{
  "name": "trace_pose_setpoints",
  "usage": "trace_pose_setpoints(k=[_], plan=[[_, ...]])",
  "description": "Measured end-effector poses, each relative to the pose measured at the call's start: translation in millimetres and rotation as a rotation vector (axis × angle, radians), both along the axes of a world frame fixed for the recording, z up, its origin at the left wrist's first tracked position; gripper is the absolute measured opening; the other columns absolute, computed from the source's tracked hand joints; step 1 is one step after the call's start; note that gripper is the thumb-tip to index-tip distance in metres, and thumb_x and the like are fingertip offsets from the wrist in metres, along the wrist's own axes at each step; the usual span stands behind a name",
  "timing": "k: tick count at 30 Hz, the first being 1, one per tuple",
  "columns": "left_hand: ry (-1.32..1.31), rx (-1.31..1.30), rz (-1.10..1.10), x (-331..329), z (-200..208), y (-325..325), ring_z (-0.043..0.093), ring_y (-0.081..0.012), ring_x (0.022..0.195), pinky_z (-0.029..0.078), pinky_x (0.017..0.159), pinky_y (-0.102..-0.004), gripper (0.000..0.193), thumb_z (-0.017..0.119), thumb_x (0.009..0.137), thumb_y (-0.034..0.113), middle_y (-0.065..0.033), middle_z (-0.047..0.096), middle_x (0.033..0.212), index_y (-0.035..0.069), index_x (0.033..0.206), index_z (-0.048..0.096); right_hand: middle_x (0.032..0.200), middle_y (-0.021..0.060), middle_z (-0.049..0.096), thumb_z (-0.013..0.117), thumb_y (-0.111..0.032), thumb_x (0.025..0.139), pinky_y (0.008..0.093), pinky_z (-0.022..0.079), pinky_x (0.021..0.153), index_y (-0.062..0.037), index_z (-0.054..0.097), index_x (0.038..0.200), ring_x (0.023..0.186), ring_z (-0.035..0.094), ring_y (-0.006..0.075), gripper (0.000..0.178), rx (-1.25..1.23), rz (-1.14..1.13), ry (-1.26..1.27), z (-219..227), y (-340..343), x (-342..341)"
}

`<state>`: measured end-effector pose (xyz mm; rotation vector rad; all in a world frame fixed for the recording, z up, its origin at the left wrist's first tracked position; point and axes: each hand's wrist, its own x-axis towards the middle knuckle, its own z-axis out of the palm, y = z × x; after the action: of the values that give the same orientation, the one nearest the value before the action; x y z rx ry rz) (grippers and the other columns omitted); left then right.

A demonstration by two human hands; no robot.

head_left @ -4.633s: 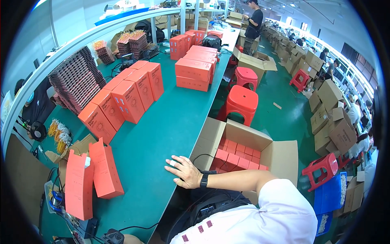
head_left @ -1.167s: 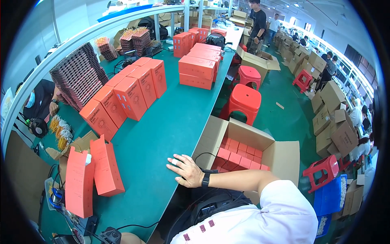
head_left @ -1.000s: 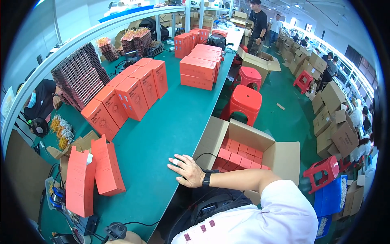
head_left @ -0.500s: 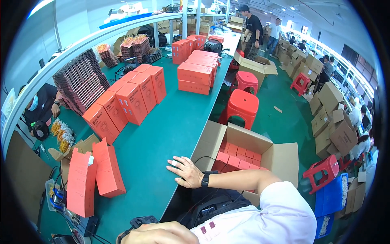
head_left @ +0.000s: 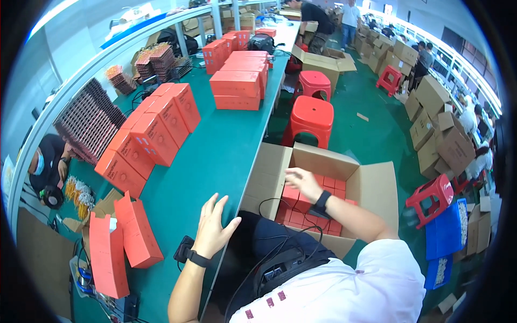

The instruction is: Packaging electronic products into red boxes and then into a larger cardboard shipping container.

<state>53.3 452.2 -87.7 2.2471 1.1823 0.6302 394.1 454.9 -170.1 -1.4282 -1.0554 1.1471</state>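
My left hand [head_left: 212, 229] is open, its fingers spread, over the near edge of the green table, with nothing in it. A black strap with a small dark device circles its wrist. My right hand [head_left: 305, 184], slightly blurred, hovers above an open cardboard carton [head_left: 371, 185] at the table's right side. Its fingers look apart and hold nothing that I can see. Inside the carton stand several red boxes [head_left: 298, 218], packed close together. To the left of my left hand, two red boxes with raised flaps, one an upright box [head_left: 138, 231] and one a longer box [head_left: 107, 255], lean at the table's left.
A row of red boxes [head_left: 156, 134] stands along the table [head_left: 199, 167]; more red boxes [head_left: 237, 86] are stacked farther back. Behind the row rises a tall stack of trays [head_left: 89, 121]. Red stools [head_left: 311, 116] stand beyond the carton. A masked person [head_left: 51, 156] sits across the table.
My right hand has left the tabletop and moved right, over the carton. My left hand has risen from the lower edge and spread open by the table edge. The view has shifted.
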Motion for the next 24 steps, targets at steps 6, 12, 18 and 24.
trace_pose_setpoints(k=[6,12,18,24], plan=[[0.425,0.189,0.052,18,-39,-7,0.017,-0.0475,0.148,0.014,0.12,-0.0559,0.101,0.079,0.078,0.039,-0.034,0.021,0.157,-0.002,0.153,0.026,0.104,0.0136,0.071,0.068,-0.032,0.09,0.0339,0.056,0.075,-0.0063,0.068,0.113,0.088,0.071,0.0226,0.035,-0.645,-0.293,-0.24,-165,-90,143],[0.414,0.237,0.09,26,-35,-3,0.021,-0.0426,0.148,0.016,0.121,-0.0519,0.081,0.07,0.084,0.014,-0.0262,0.023,0.159,0.003,0.153,0.03,0.109,0.0247,0.069,0.057,-0.037,0.091,0.0476,0.052,0.093,-0.0015,0.068,0.102,0.106,0.065,0.0388,0.039,-0.788,0.007,-1.09,-249,-195,169],[0.478,0.211,0.132,28,-38,0,0.022,-0.0407,0.148,0.018,0.121,-0.0515,0.08,0.071,0.081,0.01,-0.0219,0.026,0.159,0.005,0.152,0.034,0.112,0.0237,0.069,0.037,-0.057,0.096,0.0475,0.049,0.098,-0.0027,0.072,0.108,0.108,0.065,0.0383,0.065,-1.069,-0.036,-0.735,-247,-206,121],[0.525,0.199,0.136,30,-33,-5,0.022,-0.0405,0.148,0.02,0.12,-0.0515,0.082,0.07,0.079,0.005,-0.0209,0.025,0.16,0.005,0.152,0.034,0.111,0.0248,0.069,0.04,-0.052,0.092,0.0461,0.049,0.098,-0.0006,0.073,0.107,0.11,0.065,0.0377,0.063,-1.093,0.05,-0.647,-240,-208,127]])
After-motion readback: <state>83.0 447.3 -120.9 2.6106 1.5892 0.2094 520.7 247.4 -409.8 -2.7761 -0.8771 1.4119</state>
